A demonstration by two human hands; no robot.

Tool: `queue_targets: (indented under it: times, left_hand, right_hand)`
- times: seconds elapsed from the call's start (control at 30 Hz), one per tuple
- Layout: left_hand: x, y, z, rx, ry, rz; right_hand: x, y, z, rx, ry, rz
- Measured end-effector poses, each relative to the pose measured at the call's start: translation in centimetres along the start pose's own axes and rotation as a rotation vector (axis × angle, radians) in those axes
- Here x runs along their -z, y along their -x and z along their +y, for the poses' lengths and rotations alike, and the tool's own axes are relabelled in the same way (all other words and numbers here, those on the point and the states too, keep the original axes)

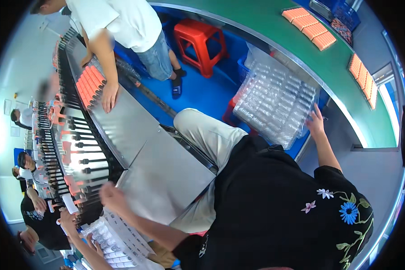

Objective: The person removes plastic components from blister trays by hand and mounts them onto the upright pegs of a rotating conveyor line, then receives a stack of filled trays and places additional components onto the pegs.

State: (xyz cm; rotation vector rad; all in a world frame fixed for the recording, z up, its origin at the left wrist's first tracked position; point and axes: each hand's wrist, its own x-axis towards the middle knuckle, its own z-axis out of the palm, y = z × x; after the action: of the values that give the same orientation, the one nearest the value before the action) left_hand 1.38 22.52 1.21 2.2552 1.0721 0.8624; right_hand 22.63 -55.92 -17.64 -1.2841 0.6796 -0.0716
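Note:
My right hand (317,120) is at the right edge of a stack of clear plastic trays (276,101) with moulded rows. Its fingers are bent on the rim of a tray there. The stack sits tilted beside my leg, above a red stool that it partly covers. Motion smears my left hand (113,197), raised at the near edge of a rack-like conveyor (87,159) with rows of black holders. Whether anything is between those fingers I cannot make out. Below that hand and forearm lies a bare metal worktop (166,175).
Across the worktop a co-worker's hand (110,95) rests beside orange tubes (91,83). Another co-worker's hands work near white tubes in a tray (117,256) at lower left. Filled orange packs (309,28) lie on a green belt (274,24). A red stool (200,42) stands on the blue floor.

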Motion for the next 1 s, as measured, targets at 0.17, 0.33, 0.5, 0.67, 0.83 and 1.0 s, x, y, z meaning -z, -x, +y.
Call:
queue_targets:
  times: [0.17,0.33,0.5,0.67,0.83,1.0]
  left_hand:
    - [-7.2,6.8,2.0,0.25,0.513,-0.315]
    - [-6.8,8.3,1.4,0.35,0.588,-0.136]
    - [-7.0,9.9,2.1,0.225,0.492,-0.031]
    - [-9.2,9.7,3.9,0.087,0.26,0.002]
    - [-9.8,9.2,4.9,0.045,0.27,0.068]
    - [-7.7,8.7,7.8,0.103,0.212,0.081]
  right_hand:
    - [7.2,-2.7,6.2,-0.036,-0.099,0.286]
    - [9.0,-5.2,9.2,-0.132,0.122,0.264]
    - [3.9,-8.3,10.2,-0.041,0.47,0.415]
    - [3.7,-9.3,11.5,0.017,0.884,0.525]
    - [3.0,-10.0,11.1,-0.079,1.018,0.585]
    - [-3.5,-10.7,8.9,-0.192,1.139,0.754]
